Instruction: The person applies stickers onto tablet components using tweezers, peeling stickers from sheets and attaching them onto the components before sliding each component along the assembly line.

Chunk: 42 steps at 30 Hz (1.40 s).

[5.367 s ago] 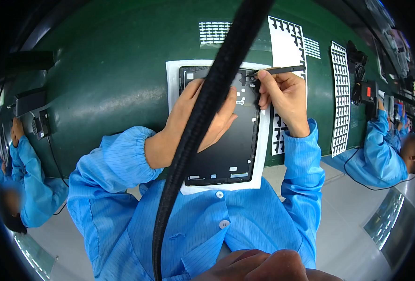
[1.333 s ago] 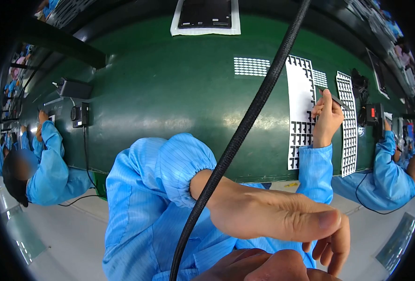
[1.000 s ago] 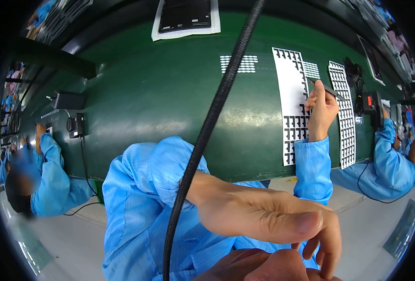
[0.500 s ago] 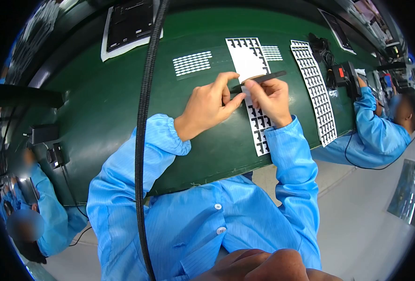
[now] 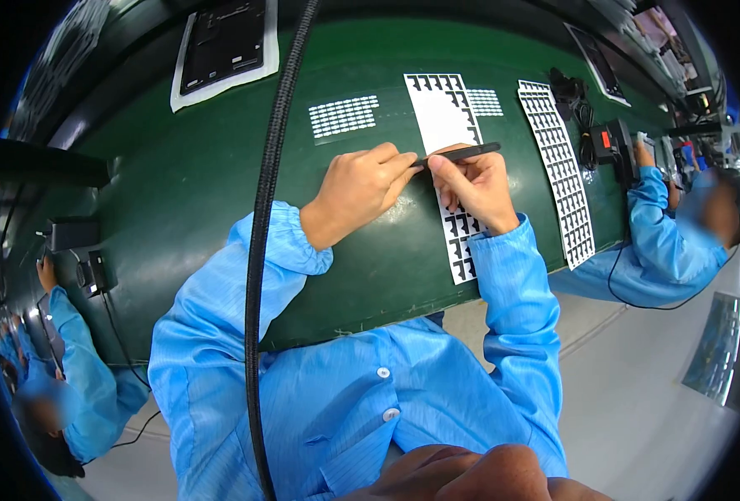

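My right hand [image 5: 478,185] is closed around a pair of slim black tweezers [image 5: 473,151], their thick end pointing right and their tip toward my left hand. The fingers of my left hand [image 5: 363,188] are pinched together at that tip; whatever lies between them is too small to make out. Under my right hand is a white sheet of black stickers [image 5: 445,118], its upper middle bare white where stickers are gone. Left of it lies a clear strip with rows of small white labels [image 5: 342,116], and a similar label patch [image 5: 487,102] shows on its right.
A second sticker sheet [image 5: 558,171] lies to the right, near black cables and a black device [image 5: 613,144]. A black panel [image 5: 226,48] rests on white padding at upper left. A braided black cable [image 5: 263,209] crosses my view. Co-workers in blue sleeves sit on both sides.
My left hand's fingers have closed into a pinch at the tweezers' tip, having been spread apart before. The tweezers have shifted slightly left and lie more level.
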### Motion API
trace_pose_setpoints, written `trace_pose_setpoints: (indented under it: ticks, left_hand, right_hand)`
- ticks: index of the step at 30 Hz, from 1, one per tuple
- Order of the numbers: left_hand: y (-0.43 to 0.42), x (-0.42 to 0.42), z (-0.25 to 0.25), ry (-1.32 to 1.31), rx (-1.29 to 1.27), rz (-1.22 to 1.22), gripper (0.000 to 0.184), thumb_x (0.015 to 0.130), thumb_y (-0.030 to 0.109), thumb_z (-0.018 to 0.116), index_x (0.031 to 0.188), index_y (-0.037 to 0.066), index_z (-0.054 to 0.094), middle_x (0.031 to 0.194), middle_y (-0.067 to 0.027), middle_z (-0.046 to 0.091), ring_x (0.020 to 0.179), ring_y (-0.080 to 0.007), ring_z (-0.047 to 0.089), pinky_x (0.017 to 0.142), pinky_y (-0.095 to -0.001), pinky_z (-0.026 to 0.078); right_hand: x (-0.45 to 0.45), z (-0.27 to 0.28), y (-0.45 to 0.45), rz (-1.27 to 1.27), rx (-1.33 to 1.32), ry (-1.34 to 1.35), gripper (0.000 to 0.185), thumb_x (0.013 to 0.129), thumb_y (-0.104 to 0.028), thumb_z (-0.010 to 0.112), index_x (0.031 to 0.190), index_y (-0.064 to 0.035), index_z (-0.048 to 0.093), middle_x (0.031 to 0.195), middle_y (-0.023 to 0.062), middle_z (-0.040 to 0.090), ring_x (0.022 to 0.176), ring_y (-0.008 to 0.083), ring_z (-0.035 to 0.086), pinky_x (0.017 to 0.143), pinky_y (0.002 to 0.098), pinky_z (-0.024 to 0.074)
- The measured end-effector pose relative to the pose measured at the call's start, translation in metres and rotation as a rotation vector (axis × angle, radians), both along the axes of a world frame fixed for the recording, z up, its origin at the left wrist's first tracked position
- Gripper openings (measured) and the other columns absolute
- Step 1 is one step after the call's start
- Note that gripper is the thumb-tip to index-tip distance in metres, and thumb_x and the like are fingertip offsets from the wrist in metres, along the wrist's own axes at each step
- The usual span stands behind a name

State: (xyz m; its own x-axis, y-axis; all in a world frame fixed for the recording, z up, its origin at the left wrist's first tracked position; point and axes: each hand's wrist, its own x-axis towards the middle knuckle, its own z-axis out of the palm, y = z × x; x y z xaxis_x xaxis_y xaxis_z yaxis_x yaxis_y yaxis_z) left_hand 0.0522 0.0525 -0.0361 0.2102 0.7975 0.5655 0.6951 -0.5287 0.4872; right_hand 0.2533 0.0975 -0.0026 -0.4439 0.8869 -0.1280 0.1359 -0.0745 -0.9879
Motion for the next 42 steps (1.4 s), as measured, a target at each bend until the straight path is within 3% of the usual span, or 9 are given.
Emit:
trace_pose_setpoints:
  ticks: [2,6,8,12,20,38,42]
  left_hand:
    - [-0.002,-0.003,0.002,0.057,0.033,0.053,0.019,0.084,0.013,0.073,0.102,0.005,0.072,0.088,-0.0049,0.065,0.078,-0.0224,0.066,0.062,-0.035,0.052]
    - [0.001,-0.02,0.008,0.268,0.103,0.175,0.036,0.084,0.025,0.074,0.115,0.007,0.068,0.116,-0.0111,0.059,0.11,-0.0283,0.056,0.087,-0.0419,0.045]
    - [0.002,-0.021,0.001,0.308,0.083,0.286,0.046,0.084,0.033,0.073,0.121,0.007,0.065,0.127,-0.0159,0.054,0.121,-0.0332,0.048,0.097,-0.0465,0.038]
    - [0.007,-0.023,-0.006,0.31,0.033,0.289,0.052,0.087,0.041,0.068,0.127,0.009,0.063,0.133,-0.0223,0.05,0.125,-0.0372,0.045,0.102,-0.0503,0.035]
    - [0.008,-0.024,-0.007,0.292,0.005,0.303,0.05,0.087,0.042,0.067,0.126,0.011,0.065,0.131,-0.0222,0.053,0.124,-0.0368,0.047,0.1,-0.0491,0.038]
    - [0.003,-0.023,-0.002,0.307,0.031,0.306,0.049,0.086,0.042,0.067,0.124,0.011,0.066,0.13,-0.0225,0.053,0.121,-0.0365,0.048,0.098,-0.0487,0.038]
    - [-0.002,-0.028,0.004,0.329,0.038,0.31,0.051,0.086,0.042,0.066,0.126,0.011,0.065,0.131,-0.0235,0.052,0.12,-0.0387,0.047,0.099,-0.0486,0.038]
  right_hand:
    - [0.003,-0.005,0.006,-0.116,0.029,0.035,0.021,0.093,-0.018,0.072,0.094,0.0034,0.07,0.068,0.0051,0.064,0.049,0.009,0.057,0.04,0.0225,0.0426]
    - [0.003,0.01,0.022,-0.298,0.147,0.001,0.029,0.093,-0.022,0.071,0.087,0.0056,0.069,0.069,0.0077,0.065,0.048,0.0096,0.057,0.041,0.0233,0.0434]
    - [-0.005,0.033,0.024,-0.249,0.208,-0.102,0.031,0.093,-0.023,0.072,0.086,0.0078,0.068,0.07,0.0092,0.067,0.049,0.0102,0.059,0.042,0.0228,0.0455]
    - [-0.04,0.045,0.037,-0.098,0.236,-0.08,0.031,0.092,-0.022,0.071,0.088,0.0087,0.068,0.07,0.0086,0.067,0.051,0.0112,0.062,0.044,0.0234,0.0483]
    - [-0.076,-0.031,0.073,-0.243,0.23,-0.108,0.032,0.09,-0.021,0.072,0.085,0.0106,0.066,0.07,0.0118,0.067,0.051,0.0131,0.065,0.043,0.0244,0.0516]
    - [-0.075,-0.027,0.076,-0.127,0.168,-0.152,0.035,0.09,-0.024,0.071,0.08,0.0091,0.067,0.068,0.0099,0.068,0.051,0.0119,0.063,0.044,0.0245,0.0508]
    - [-0.078,-0.035,0.078,-0.105,0.173,-0.145,0.036,0.09,-0.023,0.07,0.069,0.0058,0.067,0.058,0.0087,0.064,0.044,0.0125,0.059,0.042,0.0257,0.0485]
